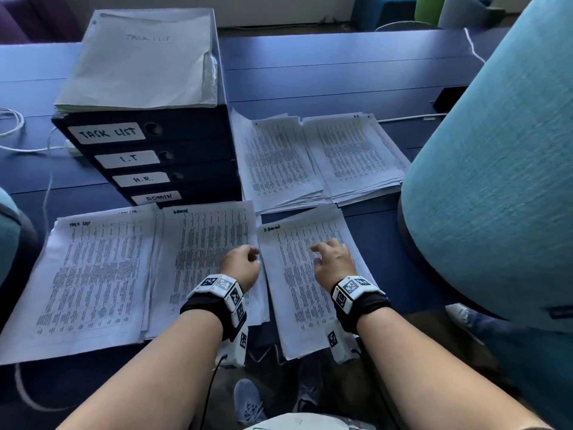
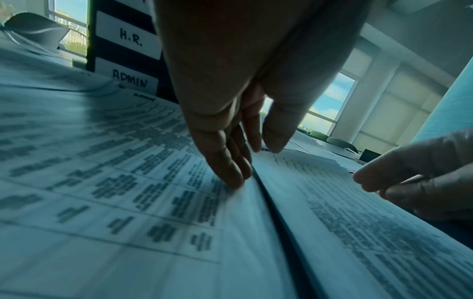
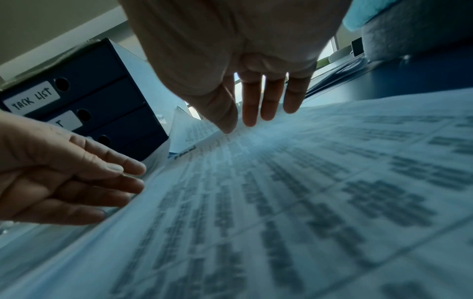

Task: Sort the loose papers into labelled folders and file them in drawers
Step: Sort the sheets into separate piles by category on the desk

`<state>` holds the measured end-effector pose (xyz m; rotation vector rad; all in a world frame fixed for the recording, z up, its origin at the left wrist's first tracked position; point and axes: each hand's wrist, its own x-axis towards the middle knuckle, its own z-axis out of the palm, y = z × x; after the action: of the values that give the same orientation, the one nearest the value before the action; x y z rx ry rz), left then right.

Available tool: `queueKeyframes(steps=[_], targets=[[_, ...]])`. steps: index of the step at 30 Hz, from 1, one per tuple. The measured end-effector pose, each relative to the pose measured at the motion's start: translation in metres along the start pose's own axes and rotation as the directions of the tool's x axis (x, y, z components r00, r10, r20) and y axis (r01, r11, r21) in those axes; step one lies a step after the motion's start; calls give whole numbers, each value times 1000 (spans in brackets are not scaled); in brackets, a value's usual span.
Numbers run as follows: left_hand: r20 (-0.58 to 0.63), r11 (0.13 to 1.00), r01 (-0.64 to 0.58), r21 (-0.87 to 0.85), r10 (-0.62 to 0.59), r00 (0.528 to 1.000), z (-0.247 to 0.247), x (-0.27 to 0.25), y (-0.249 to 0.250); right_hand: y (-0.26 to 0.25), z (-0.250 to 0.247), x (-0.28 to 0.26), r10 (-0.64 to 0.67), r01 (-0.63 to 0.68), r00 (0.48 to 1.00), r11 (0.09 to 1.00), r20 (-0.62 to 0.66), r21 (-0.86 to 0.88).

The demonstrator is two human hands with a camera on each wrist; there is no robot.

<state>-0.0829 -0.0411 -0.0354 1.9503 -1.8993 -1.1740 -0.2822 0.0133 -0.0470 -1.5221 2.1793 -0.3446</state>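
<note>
Papers lie in five piles on the blue desk (image 1: pixel 341 76), in front of and beside the drawer box (image 1: pixel 148 156) at 11 o'clock. The biggest pile (image 1: pixel 90 280) is at 9 o'clock, marked task list. Next to it is the middle pile (image 1: pixel 204 252), and the loose sheet (image 1: pixel 304 274) sits at 3 o'clock of that, near but apart. Both look marked admin.

The left hand (image 1: pixel 243 265) rests its straight fingers (image 2: pixel 230 176) on the middle pile's right edge. The right hand (image 1: pixel 333 262) is spread, fingertips (image 3: pixel 249 119) on the loose sheet, holding nothing.

I think the sheet could slip off the near desk edge, since its bottom hangs over. A quick push could also mix up the piles.

Only the head view shows all the piles. Only the left wrist view shows the thin gap between the two papers.
</note>
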Motion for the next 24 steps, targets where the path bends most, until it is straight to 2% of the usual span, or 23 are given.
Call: queueKeyframes(steps=[6,10,14,16,19,22,24], targets=[[-12,994,106,-32,-107,994,21,12,23,28,-11,6,26,-10,991,993,133,-116],[1,970,181,-161,-183,983,30,20,29,39,-9,12,30,-17,990,995,135,-96],[9,967,161,-195,-163,987,36,25,32,45,-10,17,27,-18,988,998,153,-59],[-37,974,126,-186,-135,990,38,25,32,46,-13,20,25,-20,988,999,155,-32],[-88,948,129,-292,-161,983,37,27,26,45,-21,28,55,-60,996,996,75,62],[-28,862,173,-476,-212,977,32,30,15,47,-30,40,151,-138,986,978,-72,154],[-8,802,178,-570,-222,975,27,31,11,51,-34,47,223,-195,971,950,-92,243]])
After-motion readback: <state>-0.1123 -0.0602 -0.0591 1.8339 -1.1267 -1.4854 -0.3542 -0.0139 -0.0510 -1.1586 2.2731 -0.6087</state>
